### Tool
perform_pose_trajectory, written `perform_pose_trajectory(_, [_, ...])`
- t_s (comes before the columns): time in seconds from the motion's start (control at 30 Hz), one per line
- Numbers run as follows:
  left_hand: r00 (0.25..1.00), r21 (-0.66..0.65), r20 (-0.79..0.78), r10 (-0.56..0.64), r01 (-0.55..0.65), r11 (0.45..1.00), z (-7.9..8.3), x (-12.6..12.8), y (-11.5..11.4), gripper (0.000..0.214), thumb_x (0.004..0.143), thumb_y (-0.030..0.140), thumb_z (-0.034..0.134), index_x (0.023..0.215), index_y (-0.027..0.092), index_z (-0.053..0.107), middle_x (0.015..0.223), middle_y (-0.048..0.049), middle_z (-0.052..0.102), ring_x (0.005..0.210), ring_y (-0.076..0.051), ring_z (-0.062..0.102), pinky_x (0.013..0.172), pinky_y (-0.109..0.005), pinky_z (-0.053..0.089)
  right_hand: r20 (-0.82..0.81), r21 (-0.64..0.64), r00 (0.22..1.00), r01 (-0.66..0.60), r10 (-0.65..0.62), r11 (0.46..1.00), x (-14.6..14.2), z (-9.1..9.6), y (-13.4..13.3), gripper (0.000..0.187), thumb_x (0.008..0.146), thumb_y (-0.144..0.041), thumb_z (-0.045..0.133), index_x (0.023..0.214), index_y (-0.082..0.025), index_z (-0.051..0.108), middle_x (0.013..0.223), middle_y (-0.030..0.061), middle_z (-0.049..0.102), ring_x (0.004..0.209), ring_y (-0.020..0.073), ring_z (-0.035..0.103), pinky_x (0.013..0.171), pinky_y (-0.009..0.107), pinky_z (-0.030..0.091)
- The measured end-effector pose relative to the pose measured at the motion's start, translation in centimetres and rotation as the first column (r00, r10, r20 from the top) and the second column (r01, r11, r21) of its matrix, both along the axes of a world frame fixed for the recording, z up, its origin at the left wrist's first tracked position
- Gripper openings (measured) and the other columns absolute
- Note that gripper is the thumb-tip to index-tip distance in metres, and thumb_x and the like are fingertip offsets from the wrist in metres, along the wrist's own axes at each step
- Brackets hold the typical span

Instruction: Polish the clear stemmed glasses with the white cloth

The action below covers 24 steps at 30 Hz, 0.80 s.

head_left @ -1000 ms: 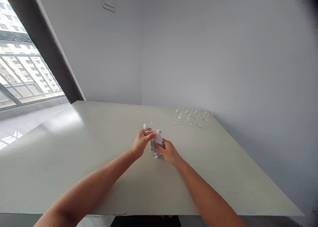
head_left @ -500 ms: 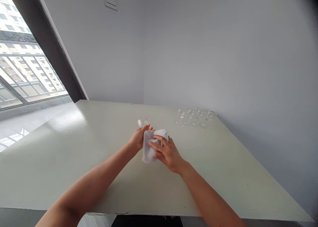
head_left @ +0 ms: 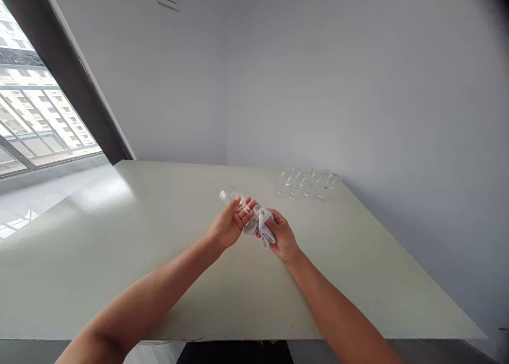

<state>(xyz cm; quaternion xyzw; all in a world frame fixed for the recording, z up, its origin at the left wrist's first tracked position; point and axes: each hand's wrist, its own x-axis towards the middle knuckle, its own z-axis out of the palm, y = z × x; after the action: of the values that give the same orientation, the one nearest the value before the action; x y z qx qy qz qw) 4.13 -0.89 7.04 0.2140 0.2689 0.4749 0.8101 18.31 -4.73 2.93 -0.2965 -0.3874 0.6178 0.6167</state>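
Observation:
A clear stemmed glass (head_left: 229, 195) lies tilted across my left hand (head_left: 229, 223), its bowl pointing up and to the left. My left thumb and fingers hold it near the bowl and stem. My right hand (head_left: 281, 235) grips a bunched white cloth (head_left: 263, 222). The cloth is wrapped around the glass's lower end, so the foot is hidden. Both hands are close together above the middle of the table.
Several clear stemmed glasses (head_left: 300, 179) stand upright in a group at the table's far right, near the wall. The pale table (head_left: 119, 258) has its front edge just before me. A window (head_left: 40, 104) is at the left.
My right hand has gone from lying spread over the cloth to clutching it bunched. The cloth has shifted right and now surrounds the glass's lower end; more of my left palm shows.

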Motion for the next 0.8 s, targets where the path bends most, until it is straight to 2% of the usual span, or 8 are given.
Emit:
perform_pose_trajectory(0.07, [0.998, 0.051, 0.04, 0.052, -0.054, 0.997, -0.1, 0.3, -0.2, 0.02, 0.077, 0.028, 0.061, 0.089, 0.015, 0.053, 0.103, -0.0093, 0.06, 0.099, -0.017, 0.059, 0.085, -0.026, 0.048, -0.222, -0.112, 0.975, -0.032, 0.007, 0.993, -0.4, -0.7, 0.4, 0.017, 0.073, -0.035, 0.064, 0.084, -0.022, 0.061, 0.075, -0.001, 0.059, 0.057, 0.0097, 0.053, 0.046, 0.021, 0.045])
perform_pose_trajectory(0.13, [0.994, 0.115, 0.064, 0.09, -0.097, 0.989, -0.4, 0.6, -0.6, 0.024, 0.076, 0.025, 0.062, 0.095, 0.019, 0.049, 0.103, -0.007, 0.061, 0.105, -0.018, 0.056, 0.088, -0.029, 0.046, -0.368, -0.19, 0.93, -0.082, 0.007, 0.978, -0.7, -1.2, 0.7, 0.013, 0.075, -0.031, 0.062, 0.083, -0.021, 0.06, 0.076, -0.0011, 0.062, 0.059, 0.0091, 0.055, 0.044, 0.017, 0.044])
perform_pose_trajectory(0.27, [0.996, 0.245, 0.009, 0.087, -0.087, 0.966, -1.1, 0.9, -1.4, 0.044, 0.071, 0.019, 0.067, 0.107, 0.025, 0.044, 0.101, -0.0027, 0.062, 0.101, -0.017, 0.058, 0.084, -0.03, 0.046, -0.498, -0.221, 0.866, -0.17, 0.038, 0.96, -0.9, -1.3, 0.7, 0.008, 0.078, -0.021, 0.054, 0.084, -0.02, 0.059, 0.078, 0.0002, 0.064, 0.062, 0.0097, 0.056, 0.042, 0.016, 0.045])
perform_pose_trajectory(0.4, [0.992, 0.316, -0.121, 0.042, -0.002, 0.949, -1.9, 1.1, -1.8, 0.039, 0.068, 0.024, 0.068, 0.103, 0.02, 0.051, 0.099, -0.0048, 0.064, 0.092, -0.018, 0.06, 0.074, -0.029, 0.048, -0.492, -0.243, 0.869, -0.2, 0.057, 0.949, -1.2, -0.8, 0.3, 0.008, 0.075, -0.017, 0.051, 0.08, -0.019, 0.058, 0.072, 0.001, 0.062, 0.055, 0.01, 0.053, 0.037, 0.016, 0.041])
perform_pose_trajectory(0.57, [0.946, 0.487, -0.266, 0.183, -0.032, 0.873, -2.6, 1.2, -1.1, 0.032, 0.064, 0.028, 0.071, 0.089, 0.017, 0.055, 0.087, -0.0044, 0.068, 0.088, -0.019, 0.061, 0.08, -0.031, 0.044, -0.341, -0.44, 0.936, -0.241, 0.087, 0.865, -2.5, -1.0, -0.4, 0.006, 0.07, -0.023, 0.053, 0.068, -0.018, 0.055, 0.057, -0.0003, 0.055, 0.044, 0.0098, 0.046, 0.031, 0.018, 0.031])
perform_pose_trajectory(0.67, [0.886, 0.536, -0.346, 0.307, -0.082, 0.84, -2.5, 0.6, -0.1, 0.03, 0.063, 0.029, 0.071, 0.085, 0.017, 0.054, 0.083, -0.0045, 0.069, 0.08, -0.018, 0.063, 0.076, -0.032, 0.046, -0.266, -0.507, 0.962, -0.2, 0.068, 0.839, -2.8, -1.5, -0.5, 0.015, 0.07, -0.027, 0.056, 0.06, -0.017, 0.051, 0.047, -0.0024, 0.048, 0.038, 0.0084, 0.041, 0.031, 0.018, 0.027])
perform_pose_trajectory(0.73, [0.829, 0.564, -0.4, 0.39, -0.112, 0.818, -2.5, 0.1, 0.5, 0.03, 0.062, 0.03, 0.071, 0.084, 0.016, 0.055, 0.081, -0.0053, 0.069, 0.078, -0.018, 0.064, 0.075, -0.033, 0.047, -0.234, -0.547, 0.972, -0.121, -0.013, 0.828, -2.5, -1.7, -0.3, 0.02, 0.07, -0.029, 0.058, 0.057, -0.018, 0.047, 0.043, -0.0054, 0.042, 0.034, 0.0068, 0.036, 0.03, 0.017, 0.026])
perform_pose_trajectory(0.8, [0.788, 0.581, -0.435, 0.435, -0.124, 0.804, -2.7, -0.2, 0.8, 0.029, 0.063, 0.03, 0.069, 0.085, 0.016, 0.056, 0.08, -0.0058, 0.069, 0.08, -0.019, 0.064, 0.076, -0.033, 0.047, -0.19, -0.57, 0.975, -0.017, -0.112, 0.821, -2.1, -1.7, -0.1, 0.023, 0.071, -0.034, 0.059, 0.059, -0.019, 0.046, 0.043, -0.0062, 0.043, 0.035, 0.007, 0.038, 0.033, 0.018, 0.03])
